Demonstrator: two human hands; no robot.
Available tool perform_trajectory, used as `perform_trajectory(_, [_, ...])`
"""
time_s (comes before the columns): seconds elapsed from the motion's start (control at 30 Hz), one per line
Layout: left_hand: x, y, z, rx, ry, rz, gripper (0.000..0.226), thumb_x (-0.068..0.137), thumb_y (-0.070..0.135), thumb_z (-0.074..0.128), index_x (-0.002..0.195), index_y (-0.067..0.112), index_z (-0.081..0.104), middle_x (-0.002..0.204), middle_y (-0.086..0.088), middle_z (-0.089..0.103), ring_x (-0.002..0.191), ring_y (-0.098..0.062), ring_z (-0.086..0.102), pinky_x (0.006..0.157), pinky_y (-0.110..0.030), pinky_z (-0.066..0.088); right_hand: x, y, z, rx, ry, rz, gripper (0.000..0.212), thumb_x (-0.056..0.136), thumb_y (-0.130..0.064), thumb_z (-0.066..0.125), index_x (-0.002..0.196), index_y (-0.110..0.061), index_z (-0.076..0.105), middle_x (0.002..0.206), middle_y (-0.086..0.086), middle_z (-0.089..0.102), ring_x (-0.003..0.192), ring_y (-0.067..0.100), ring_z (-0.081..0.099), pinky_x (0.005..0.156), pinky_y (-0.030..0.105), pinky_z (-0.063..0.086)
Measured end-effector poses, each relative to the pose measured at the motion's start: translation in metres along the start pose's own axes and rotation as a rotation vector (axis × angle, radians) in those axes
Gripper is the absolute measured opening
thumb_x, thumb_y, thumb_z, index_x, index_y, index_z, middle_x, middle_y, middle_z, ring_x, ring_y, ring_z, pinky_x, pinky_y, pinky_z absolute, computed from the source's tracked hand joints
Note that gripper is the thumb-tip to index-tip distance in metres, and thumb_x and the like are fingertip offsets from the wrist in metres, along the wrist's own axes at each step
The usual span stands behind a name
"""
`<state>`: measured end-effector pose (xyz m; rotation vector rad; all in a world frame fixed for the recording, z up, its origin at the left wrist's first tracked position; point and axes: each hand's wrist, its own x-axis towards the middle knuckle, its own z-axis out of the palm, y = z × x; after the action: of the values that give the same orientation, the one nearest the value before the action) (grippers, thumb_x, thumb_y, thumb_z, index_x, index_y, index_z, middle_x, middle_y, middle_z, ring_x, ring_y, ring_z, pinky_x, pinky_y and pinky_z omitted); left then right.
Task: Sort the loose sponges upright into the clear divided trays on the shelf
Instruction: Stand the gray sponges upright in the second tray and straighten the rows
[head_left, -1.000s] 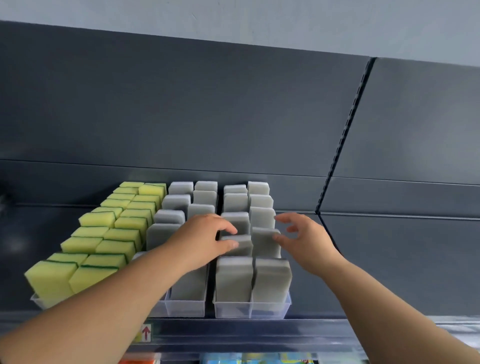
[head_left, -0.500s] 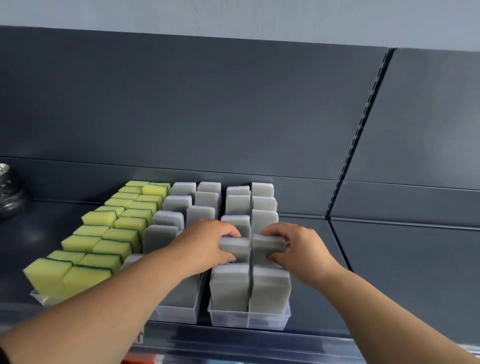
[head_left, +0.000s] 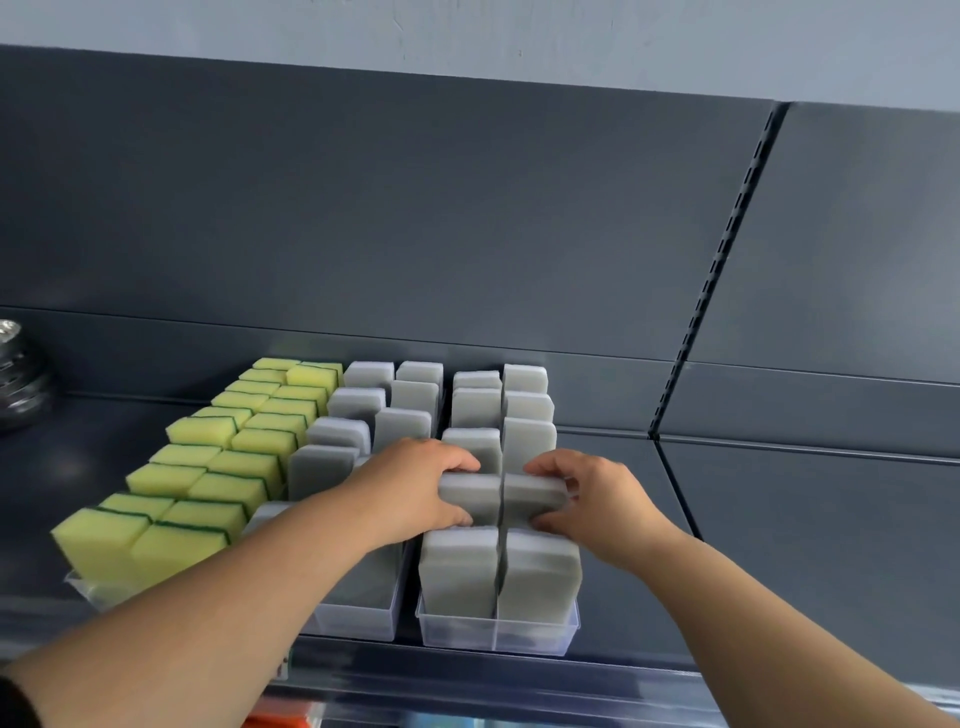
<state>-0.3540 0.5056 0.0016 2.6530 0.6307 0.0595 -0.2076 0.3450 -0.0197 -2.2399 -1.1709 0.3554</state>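
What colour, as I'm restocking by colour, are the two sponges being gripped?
Both sponges are plain grey; the head view shows it best.

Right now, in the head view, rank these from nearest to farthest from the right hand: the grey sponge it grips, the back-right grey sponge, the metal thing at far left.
1. Gripped grey sponge: in the right hand, in the right tray.
2. Back-right grey sponge: same tray, rear row.
3. Metal thing: far left edge of view.

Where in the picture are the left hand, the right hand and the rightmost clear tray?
left hand (head_left: 413, 486): head view, on the back of the hand.
right hand (head_left: 597, 499): head view, on the back of the hand.
rightmost clear tray (head_left: 535, 634): head view, on its front wall.
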Motion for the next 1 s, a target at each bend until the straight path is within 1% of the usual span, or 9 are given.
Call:
perform_trajectory(0.13, [-0.017, -0.011, -0.014, -0.081, 0.09, 0.061, 0.048, 0.084, 0.034, 0.068, 0.129, 0.037, 0.052, 0.131, 0.018, 0.053, 0.117, -0.004, 0.049, 0.094, -0.02, 0.037, -0.003, -0.006, -0.011, 0.128, 0.021, 0.055, 0.056, 0.067, -0.028, 0.085, 0.116, -0.037, 0.059, 0.109, -0.019, 0.062, 0.103, 0.003, 0.059, 0.085, 0.016, 0.044])
perform_trajectory(0.23, [-0.037, -0.034, -0.029, -0.098, 0.256, 0.055, 0.032, 0.088, 0.028, 0.063, 0.12, 0.032, 0.061, 0.118, 0.017, 0.062, 0.109, -0.001, 0.055, 0.096, -0.023, 0.043, -0.006, -0.027, -0.013, 0.153, 0.153, -0.006, 0.043, 0.071, -0.035, 0.081, 0.11, -0.037, 0.063, 0.103, -0.021, 0.065, 0.099, -0.001, 0.059, 0.087, 0.019, 0.046])
perform_trajectory(0.3, [-0.052, -0.055, -0.037, -0.096, 0.311, 0.001, 0.024, 0.089, 0.026, 0.062, 0.112, 0.032, 0.065, 0.107, 0.02, 0.063, 0.098, 0.003, 0.056, 0.085, -0.017, 0.044, -0.007, -0.05, -0.005, 0.146, 0.192, -0.074, 0.032, 0.075, -0.036, 0.078, 0.104, -0.037, 0.064, 0.098, -0.021, 0.066, 0.094, -0.003, 0.06, 0.083, 0.016, 0.047])
perform_trajectory(0.37, [-0.065, -0.076, -0.042, -0.048, 0.285, -0.059, 0.02, 0.089, 0.031, 0.062, 0.108, 0.033, 0.066, 0.102, 0.021, 0.062, 0.095, 0.002, 0.055, 0.075, -0.012, 0.039, -0.01, -0.074, 0.011, 0.121, 0.147, -0.146, 0.027, 0.078, -0.035, 0.075, 0.103, -0.036, 0.066, 0.098, -0.02, 0.067, 0.091, -0.003, 0.06, 0.079, 0.011, 0.046])
perform_trajectory(0.43, [-0.072, -0.093, -0.042, 0.044, 0.195, -0.097, 0.025, 0.087, 0.042, 0.062, 0.11, 0.034, 0.066, 0.107, 0.018, 0.062, 0.099, -0.002, 0.055, 0.077, -0.017, 0.039, -0.012, -0.097, 0.029, 0.04, 0.061, -0.232, 0.03, 0.08, -0.035, 0.072, 0.109, -0.033, 0.066, 0.106, -0.018, 0.067, 0.091, -0.003, 0.059, 0.08, 0.007, 0.043])
perform_trajectory(0.6, [-0.082, -0.107, -0.041, 0.04, 0.07, -0.096, 0.046, 0.08, 0.056, 0.064, 0.122, 0.037, 0.059, 0.119, 0.017, 0.057, 0.109, -0.004, 0.052, 0.088, -0.021, 0.04, -0.007, -0.129, 0.061, -0.337, -0.098, -0.283, 0.049, 0.084, -0.039, 0.064, 0.13, -0.028, 0.052, 0.131, -0.005, 0.056, 0.116, 0.018, 0.053, 0.098, 0.031, 0.044])
perform_trajectory(0.73, [-0.088, -0.112, -0.04, 0.038, 0.05, -0.017, 0.052, 0.079, 0.061, 0.061, 0.125, 0.038, 0.056, 0.121, 0.02, 0.056, 0.108, -0.002, 0.051, 0.093, -0.024, 0.043, -0.006, -0.133, 0.077, -0.521, -0.101, -0.256, 0.053, 0.082, -0.038, 0.064, 0.132, -0.027, 0.049, 0.129, 0.0, 0.053, 0.116, 0.023, 0.052, 0.099, 0.034, 0.041])
perform_trajectory(0.87, [-0.096, -0.112, -0.033, 0.026, 0.014, 0.014, 0.053, 0.076, 0.044, 0.074, 0.124, 0.039, 0.054, 0.105, 0.021, 0.052, 0.094, -0.004, 0.05, 0.08, -0.02, 0.041, -0.011, -0.135, 0.084, -0.454, -0.119, -0.244, 0.052, 0.079, -0.033, 0.068, 0.128, -0.028, 0.051, 0.125, -0.001, 0.049, 0.109, 0.023, 0.055, 0.096, 0.033, 0.043])
perform_trajectory(1.0, [-0.097, -0.113, -0.031, -0.004, 0.072, 0.052, 0.047, 0.079, 0.036, 0.073, 0.122, 0.038, 0.055, 0.101, 0.021, 0.052, 0.09, -0.004, 0.05, 0.074, -0.018, 0.037, -0.021, -0.137, 0.088, -0.407, -0.07, -0.229, 0.047, 0.079, -0.029, 0.07, 0.123, -0.031, 0.053, 0.121, -0.006, 0.048, 0.104, 0.025, 0.056, 0.091, 0.032, 0.046])
